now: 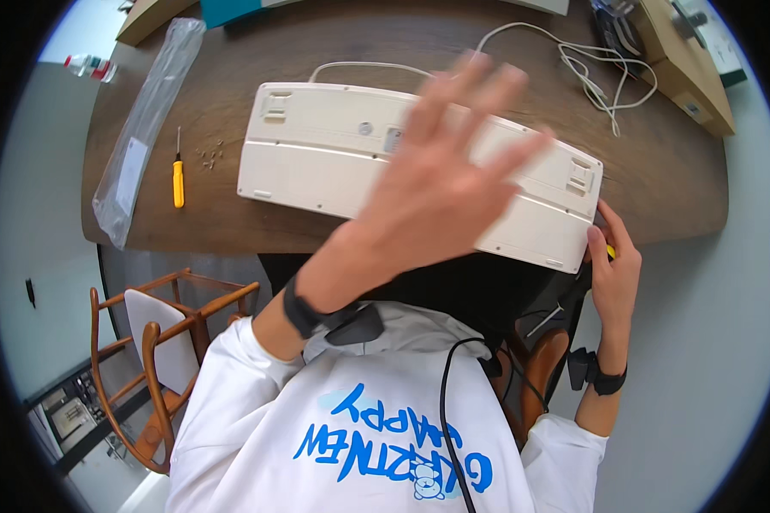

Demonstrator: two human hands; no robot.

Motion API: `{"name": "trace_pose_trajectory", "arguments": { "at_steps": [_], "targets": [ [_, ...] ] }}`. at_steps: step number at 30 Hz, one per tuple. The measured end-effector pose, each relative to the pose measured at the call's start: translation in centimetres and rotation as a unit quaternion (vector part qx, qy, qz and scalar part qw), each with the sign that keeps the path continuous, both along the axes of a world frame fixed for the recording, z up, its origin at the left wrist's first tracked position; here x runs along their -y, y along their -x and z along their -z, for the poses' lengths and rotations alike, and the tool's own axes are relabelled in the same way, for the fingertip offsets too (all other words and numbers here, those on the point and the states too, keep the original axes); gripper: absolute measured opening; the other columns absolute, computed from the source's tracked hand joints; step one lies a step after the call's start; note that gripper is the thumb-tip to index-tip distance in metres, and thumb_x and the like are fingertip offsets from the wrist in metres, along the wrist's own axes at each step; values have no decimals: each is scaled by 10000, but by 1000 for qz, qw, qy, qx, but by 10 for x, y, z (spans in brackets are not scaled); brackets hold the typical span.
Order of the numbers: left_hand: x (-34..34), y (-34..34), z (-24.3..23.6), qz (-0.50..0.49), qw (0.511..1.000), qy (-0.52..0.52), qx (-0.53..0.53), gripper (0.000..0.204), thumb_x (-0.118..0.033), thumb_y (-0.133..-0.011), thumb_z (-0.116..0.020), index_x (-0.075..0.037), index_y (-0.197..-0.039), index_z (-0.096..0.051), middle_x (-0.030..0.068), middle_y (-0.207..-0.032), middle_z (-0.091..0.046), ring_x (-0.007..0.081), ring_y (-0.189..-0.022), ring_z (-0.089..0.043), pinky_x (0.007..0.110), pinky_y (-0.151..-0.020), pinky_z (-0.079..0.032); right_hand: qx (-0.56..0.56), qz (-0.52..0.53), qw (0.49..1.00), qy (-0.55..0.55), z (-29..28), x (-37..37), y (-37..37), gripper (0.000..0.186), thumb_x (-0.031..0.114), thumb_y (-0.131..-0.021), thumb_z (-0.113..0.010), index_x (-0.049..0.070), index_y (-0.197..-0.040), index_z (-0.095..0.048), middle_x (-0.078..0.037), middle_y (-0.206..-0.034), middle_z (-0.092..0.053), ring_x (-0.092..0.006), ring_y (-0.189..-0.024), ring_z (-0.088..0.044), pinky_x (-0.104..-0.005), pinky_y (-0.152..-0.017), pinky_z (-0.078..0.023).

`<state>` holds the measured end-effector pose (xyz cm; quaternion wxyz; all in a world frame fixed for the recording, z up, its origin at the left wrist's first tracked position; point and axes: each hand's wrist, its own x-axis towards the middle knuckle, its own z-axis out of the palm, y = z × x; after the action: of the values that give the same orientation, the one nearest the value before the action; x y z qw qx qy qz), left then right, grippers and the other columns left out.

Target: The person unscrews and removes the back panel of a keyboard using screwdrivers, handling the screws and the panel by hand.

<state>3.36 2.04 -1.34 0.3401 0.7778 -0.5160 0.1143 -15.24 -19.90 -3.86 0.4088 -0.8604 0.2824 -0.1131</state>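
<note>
A cream-white keyboard [316, 145] lies underside up along the table's near edge, slightly slanted. Two flip feet and several screw holes show on it. My left hand [453, 179] is open over its middle, fingers spread and blurred, hiding part of the underside; I cannot tell if it touches. At the keyboard's right end, my right hand [616, 274] is closed around a screwdriver [576, 289] with a dark and yellow handle, its metal shaft pointing down to the left. The thumb and fingers of that hand also rest against the keyboard's corner.
Left of the keyboard are a yellow-handled screwdriver [178, 184], several small screws [210, 155] and a long clear plastic bag [137, 145]. A white cable [590, 81] coils at the back right near a cardboard box [689, 73]. A wooden chair [158, 359] stands at lower left.
</note>
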Motion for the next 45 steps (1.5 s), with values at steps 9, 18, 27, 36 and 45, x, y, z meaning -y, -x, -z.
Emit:
{"name": "trace_pose_trajectory", "arguments": {
  "at_steps": [9,18,27,36,45],
  "targets": [
    [-151,-36,4,-315,943,-33,-104,553,-258,-904,-754,-81,-1400,-584,203,-1473,-511,391,-1374,-476,470,-1132,-394,-17,-1,999,33,-5,-20,5,485,145,-961,-686,52,-1427,-590,0,-679,-439,-101,-643,-408,-254,-596,-369],
    [-56,-24,1,-112,988,-102,22,523,-329,-935,-725,-147,-1407,-593,189,-1533,-460,421,-1458,-364,502,-1182,-348,-45,2,999,26,-16,-26,-8,691,109,-925,-721,143,-1558,-444,-23,-652,-448,-110,-617,-416,-241,-607,-415],
    [58,24,23,47,991,-104,-71,588,-339,-895,-740,-145,-1422,-567,175,-1564,-400,439,-1497,-252,620,-1201,-229,-18,-37,998,39,0,-14,-3,663,118,-846,-799,162,-1469,-575,-115,-777,-610,-201,-657,-513,-317,-655,-482],
    [87,35,31,17,982,-179,-53,626,-364,-896,-696,-179,-1472,-534,61,-1509,-488,309,-1388,-421,609,-1188,-175,-13,-107,986,130,1,-6,-11,721,161,-764,-849,89,-1435,-599,-95,-772,-641,-218,-611,-481,-335,-565,-460],
    [92,32,30,19,976,-209,-63,640,-342,-872,-691,-182,-1472,-536,72,-1506,-489,322,-1352,-444,605,-1171,-186,20,-95,985,141,-6,16,-4,514,219,-767,-855,26,-1227,-730,-81,-729,-623,-228,-595,-491,-352,-553,-445]
  ]
}}
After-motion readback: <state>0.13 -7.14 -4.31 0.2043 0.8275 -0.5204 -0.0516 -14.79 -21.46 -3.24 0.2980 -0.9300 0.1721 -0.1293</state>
